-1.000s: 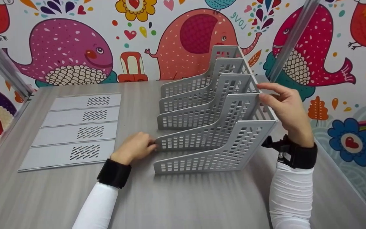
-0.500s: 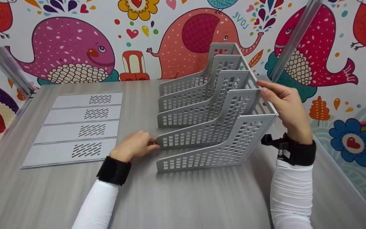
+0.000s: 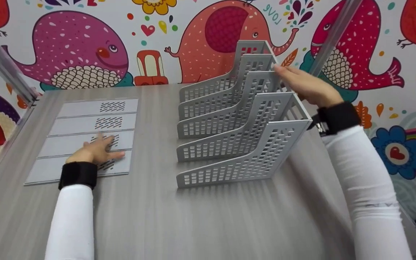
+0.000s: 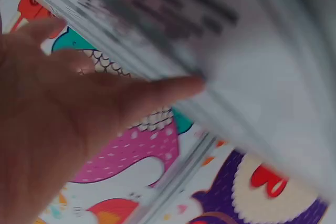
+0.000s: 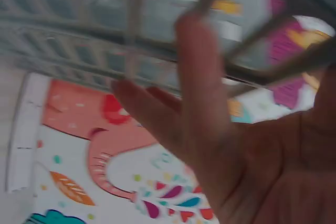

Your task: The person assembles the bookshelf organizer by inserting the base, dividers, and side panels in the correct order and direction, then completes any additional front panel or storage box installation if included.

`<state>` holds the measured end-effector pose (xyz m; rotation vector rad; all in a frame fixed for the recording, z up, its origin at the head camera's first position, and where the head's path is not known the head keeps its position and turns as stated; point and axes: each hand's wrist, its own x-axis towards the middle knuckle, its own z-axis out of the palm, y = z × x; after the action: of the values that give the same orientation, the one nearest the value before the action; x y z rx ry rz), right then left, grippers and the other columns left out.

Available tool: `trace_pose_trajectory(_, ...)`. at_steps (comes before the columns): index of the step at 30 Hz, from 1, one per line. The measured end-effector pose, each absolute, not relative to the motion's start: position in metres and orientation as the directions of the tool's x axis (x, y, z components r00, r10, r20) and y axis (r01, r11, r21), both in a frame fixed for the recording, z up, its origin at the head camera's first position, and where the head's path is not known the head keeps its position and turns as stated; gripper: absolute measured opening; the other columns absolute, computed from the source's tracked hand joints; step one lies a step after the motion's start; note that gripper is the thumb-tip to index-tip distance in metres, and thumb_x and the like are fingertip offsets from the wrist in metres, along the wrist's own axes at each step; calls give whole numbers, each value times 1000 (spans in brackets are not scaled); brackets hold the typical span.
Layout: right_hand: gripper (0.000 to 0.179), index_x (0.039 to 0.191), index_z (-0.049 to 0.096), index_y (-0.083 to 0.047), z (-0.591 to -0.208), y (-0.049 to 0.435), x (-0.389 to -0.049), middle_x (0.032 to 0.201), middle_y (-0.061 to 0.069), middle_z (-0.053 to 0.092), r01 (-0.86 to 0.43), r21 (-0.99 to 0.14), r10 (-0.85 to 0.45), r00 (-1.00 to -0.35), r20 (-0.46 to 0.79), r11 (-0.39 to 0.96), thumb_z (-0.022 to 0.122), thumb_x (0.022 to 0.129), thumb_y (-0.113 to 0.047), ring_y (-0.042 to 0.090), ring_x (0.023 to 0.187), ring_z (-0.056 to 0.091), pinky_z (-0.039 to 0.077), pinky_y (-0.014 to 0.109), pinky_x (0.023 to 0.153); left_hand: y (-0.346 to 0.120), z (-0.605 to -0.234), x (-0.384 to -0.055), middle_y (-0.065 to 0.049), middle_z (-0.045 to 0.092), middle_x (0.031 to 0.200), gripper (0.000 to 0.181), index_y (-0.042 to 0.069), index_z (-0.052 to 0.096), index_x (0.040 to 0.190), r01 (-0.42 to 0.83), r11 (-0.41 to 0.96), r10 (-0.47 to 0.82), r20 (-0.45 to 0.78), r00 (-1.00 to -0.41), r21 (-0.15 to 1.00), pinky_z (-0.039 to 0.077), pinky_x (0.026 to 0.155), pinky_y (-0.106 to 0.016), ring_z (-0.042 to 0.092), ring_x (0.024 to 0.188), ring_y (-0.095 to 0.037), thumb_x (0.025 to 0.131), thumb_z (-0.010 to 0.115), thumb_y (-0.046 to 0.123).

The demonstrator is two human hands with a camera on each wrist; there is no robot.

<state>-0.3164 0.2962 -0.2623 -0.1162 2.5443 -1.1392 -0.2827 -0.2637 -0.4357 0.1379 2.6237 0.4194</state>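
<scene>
A grey lattice-sided magazine file rack (image 3: 229, 168) with several upright dividers stands on the table, its low ends toward the left. To its left lies a flat, light grey panel (image 3: 72, 124), marked by fold lines and groups of slanted slots. Above the panel's nearer sections is my left hand (image 3: 94, 151), fingers spread; whether it touches the surface I cannot tell. The left wrist view shows one finger (image 4: 173, 88) extended across the panel's edge, blurred. My right hand (image 3: 305, 85) is at the rack's tall back, fingers reaching along its top edge, the fingertips partly hidden.
The grey wood-grain table (image 3: 157, 220) extends in front of the panel and rack. A wall with cartoon animals (image 3: 81, 47) rises close behind, and metal posts (image 3: 7, 68) stand at the corners.
My left hand has left the rack's low front end and moved left over the panel, fingers spreading. My right hand has slid farther back along the rack's top edge.
</scene>
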Motion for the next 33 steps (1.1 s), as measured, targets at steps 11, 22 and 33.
trace_pose_trajectory(11,45,147,41,-11,-254,295,-330,88,-4,52,81,-690,-209,-922,-326,720,42,105,-26,4,58,50,47,20,53,-204,-438,-273,-39,12,158,92,2,21,158,121,967,205,-411,-888,222,19,115,-73,22,139,-66,94,62,54)
trace_pose_trajectory(22,47,150,43,-14,-256,312,-329,106,-3,60,82,-758,-187,-947,-262,647,41,104,-26,5,66,59,52,22,56,-144,-444,-261,-28,35,157,80,8,42,152,293,940,331,-260,-907,173,42,108,-62,46,133,-54,89,71,49)
trace_pose_trajectory(33,41,144,48,-15,-255,322,-332,113,-1,62,119,-795,-174,-946,-272,594,45,105,-29,11,79,69,61,29,71,-108,-453,-255,-20,50,151,71,12,56,142,418,901,432,-146,-890,119,54,91,-61,55,126,-51,85,72,52)
